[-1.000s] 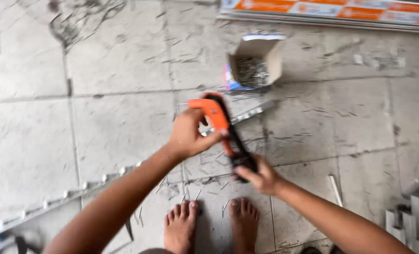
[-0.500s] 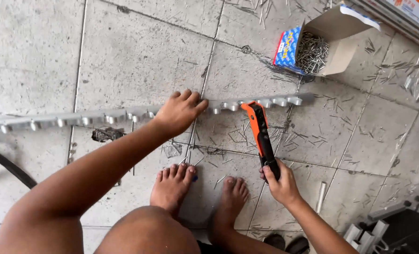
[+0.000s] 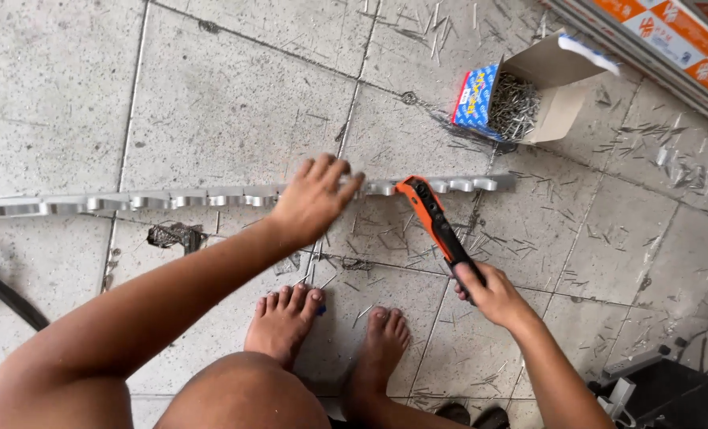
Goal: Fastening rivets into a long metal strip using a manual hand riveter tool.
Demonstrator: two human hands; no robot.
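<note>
**Rivet tool set against a metal strip on the tiled floor**

Head view: the left hand (image 3: 312, 199) lies palm down on a long notched metal strip (image 3: 171, 199), fingers spread and pressing it to the floor. The strip runs left to right, from the frame's left edge under that hand to an end just beyond the tool's head. The right hand (image 3: 487, 292) is closed around the black handles of an orange rivet tool (image 3: 433, 222). The tool's long axis slants from the right hand up and leftward, its orange head meeting the strip just right of the left hand. Bare feet (image 3: 326, 334) stand between the two arms, below the strip. Beyond the tool's head, well apart, an open cardboard box of rivets (image 3: 513, 99) lies tipped. Bare tile opens above and left of the left hand; spent pins litter the floor around the right hand.
</note>
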